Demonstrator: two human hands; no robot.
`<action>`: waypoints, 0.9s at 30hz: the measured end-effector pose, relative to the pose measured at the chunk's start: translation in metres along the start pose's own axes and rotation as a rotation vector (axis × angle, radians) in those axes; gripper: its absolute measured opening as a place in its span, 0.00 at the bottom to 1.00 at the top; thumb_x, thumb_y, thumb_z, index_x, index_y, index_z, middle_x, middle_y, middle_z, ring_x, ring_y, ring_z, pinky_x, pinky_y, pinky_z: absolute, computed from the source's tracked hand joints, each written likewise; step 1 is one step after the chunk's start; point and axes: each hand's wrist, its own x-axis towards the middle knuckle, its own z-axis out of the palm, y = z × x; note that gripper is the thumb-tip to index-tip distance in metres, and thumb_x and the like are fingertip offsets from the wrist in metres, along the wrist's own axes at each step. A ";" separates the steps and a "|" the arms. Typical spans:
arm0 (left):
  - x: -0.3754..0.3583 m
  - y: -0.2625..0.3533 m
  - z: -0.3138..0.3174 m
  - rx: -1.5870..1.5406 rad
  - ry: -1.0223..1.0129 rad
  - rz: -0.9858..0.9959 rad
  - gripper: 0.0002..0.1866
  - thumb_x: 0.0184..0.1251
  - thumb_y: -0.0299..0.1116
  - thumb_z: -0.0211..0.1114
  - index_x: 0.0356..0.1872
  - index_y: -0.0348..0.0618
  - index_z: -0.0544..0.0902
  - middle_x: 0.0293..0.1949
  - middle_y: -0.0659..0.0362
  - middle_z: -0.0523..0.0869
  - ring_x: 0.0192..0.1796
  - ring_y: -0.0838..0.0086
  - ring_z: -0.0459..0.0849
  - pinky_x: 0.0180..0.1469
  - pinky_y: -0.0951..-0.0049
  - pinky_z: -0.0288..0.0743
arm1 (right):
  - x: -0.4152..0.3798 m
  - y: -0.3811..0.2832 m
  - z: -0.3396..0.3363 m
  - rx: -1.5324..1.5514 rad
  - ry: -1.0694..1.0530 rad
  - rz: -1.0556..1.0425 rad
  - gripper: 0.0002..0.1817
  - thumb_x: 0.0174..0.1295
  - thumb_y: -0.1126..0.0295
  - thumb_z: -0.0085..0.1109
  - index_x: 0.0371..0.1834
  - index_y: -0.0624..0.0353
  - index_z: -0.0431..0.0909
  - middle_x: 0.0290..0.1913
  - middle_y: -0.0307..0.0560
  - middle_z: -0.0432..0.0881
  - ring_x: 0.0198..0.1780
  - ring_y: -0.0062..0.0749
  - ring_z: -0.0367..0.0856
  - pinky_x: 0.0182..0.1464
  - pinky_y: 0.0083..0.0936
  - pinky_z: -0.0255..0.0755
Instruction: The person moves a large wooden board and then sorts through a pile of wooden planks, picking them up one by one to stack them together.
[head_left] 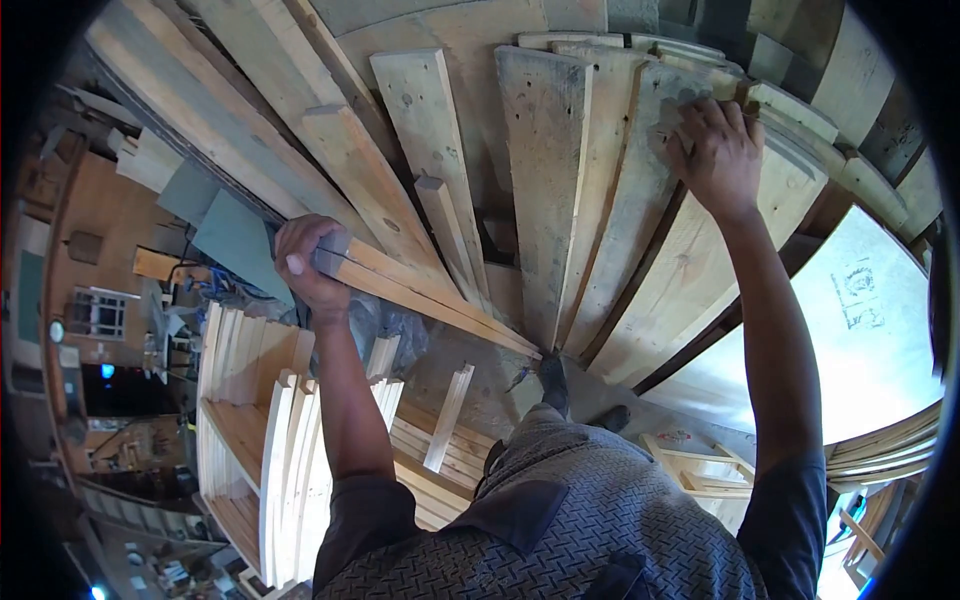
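Note:
My left hand (313,265) is closed around the upper end of a narrow wooden board (430,312), which slants down towards my feet. Higher up on the right, my right hand (718,155) has its fingers bent over the upper part of a wide, grey-stained board (635,205), with the thumb against its face. Part of that grip is hidden behind the hand. Between my hands, several planks lean upright, among them a weathered plank (545,180) with dark holes and a paler plank (425,120). A short wooden piece (448,225) rests against the paler one.
Stacked light timber (285,440) stands at lower left, beside clear plastic sheeting (400,335). A large white sheet panel (850,310) leans at right, above curved strips (885,455). My shoe (553,385) is close to the boards' lower ends. A workbench area (125,400) lies far left.

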 end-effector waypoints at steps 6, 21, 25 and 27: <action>0.014 0.013 0.018 0.026 -0.017 -0.052 0.36 0.73 0.54 0.29 0.24 0.42 0.83 0.27 0.56 0.83 0.37 0.65 0.79 0.57 0.63 0.61 | 0.002 -0.004 -0.006 0.010 -0.060 0.014 0.15 0.52 0.61 0.61 0.41 0.54 0.81 0.44 0.42 0.79 0.49 0.36 0.73 0.51 0.37 0.63; 0.061 0.094 0.177 -0.227 0.048 -0.006 0.22 0.59 0.49 0.61 0.10 0.48 0.77 0.13 0.58 0.75 0.24 0.65 0.75 0.49 0.58 0.60 | 0.006 -0.009 0.007 -0.213 -0.115 -0.076 0.14 0.59 0.56 0.58 0.44 0.49 0.80 0.50 0.41 0.79 0.57 0.45 0.74 0.57 0.48 0.64; 0.064 0.109 0.204 -0.288 -0.117 -0.143 0.20 0.61 0.49 0.57 0.17 0.50 0.86 0.19 0.58 0.81 0.36 0.67 0.78 0.65 0.51 0.53 | 0.003 -0.002 0.015 -0.266 -0.079 -0.137 0.14 0.62 0.57 0.55 0.48 0.46 0.80 0.53 0.38 0.79 0.56 0.43 0.74 0.56 0.45 0.64; 0.067 0.108 0.218 -0.265 -0.035 -0.136 0.21 0.61 0.48 0.57 0.15 0.48 0.84 0.17 0.58 0.81 0.33 0.69 0.78 0.63 0.55 0.54 | 0.005 -0.006 0.012 -0.271 -0.181 -0.072 0.13 0.64 0.59 0.53 0.49 0.47 0.80 0.51 0.37 0.80 0.55 0.41 0.75 0.54 0.42 0.64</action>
